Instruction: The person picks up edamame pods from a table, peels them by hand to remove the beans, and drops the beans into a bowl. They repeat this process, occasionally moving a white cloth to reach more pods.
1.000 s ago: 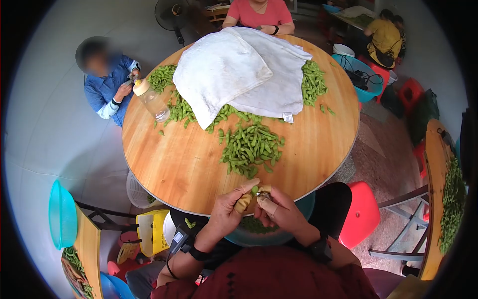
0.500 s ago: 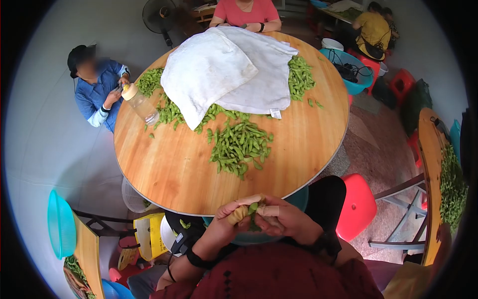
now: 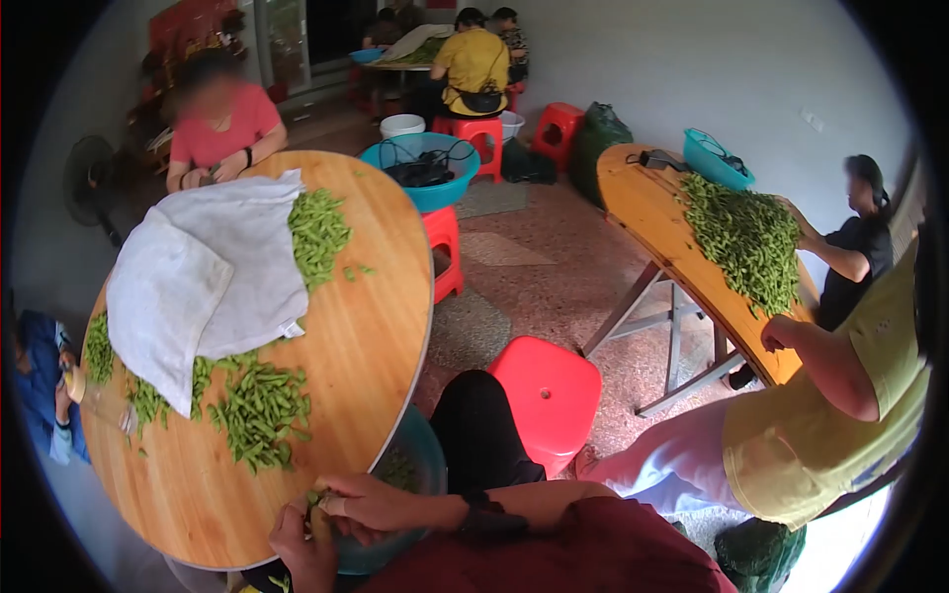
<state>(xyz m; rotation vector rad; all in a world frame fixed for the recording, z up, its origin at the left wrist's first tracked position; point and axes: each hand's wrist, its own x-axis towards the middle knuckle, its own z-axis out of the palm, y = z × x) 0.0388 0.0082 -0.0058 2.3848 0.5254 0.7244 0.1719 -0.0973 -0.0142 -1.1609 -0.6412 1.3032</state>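
Close together at the near edge of the round table, my left hand [image 3: 301, 546] and my right hand [image 3: 374, 506] are both closed, fingertips meeting. Between them a bit of a green soybean pod [image 3: 314, 496] shows; the fingers hide the rest. Tan coverings wrap some fingertips. Below the hands, partly hidden by them, is a teal basin [image 3: 432, 447] with green bits inside. On the tabletop just beyond lies a loose pile of soybean pods [image 3: 259, 410]. A white cloth [image 3: 203, 272] covers more pods farther back.
A red stool [image 3: 546, 395] stands to my right. Behind it, a person in yellow-green stands by a folding table [image 3: 643, 212] heaped with pods [image 3: 741, 237]. A blue basin [image 3: 420, 178] with cables rests on another red stool. Other people sit around.
My view has swung to the right, so the round table now sits at the left and the folding table shows fully. My hands stay together at the pod.
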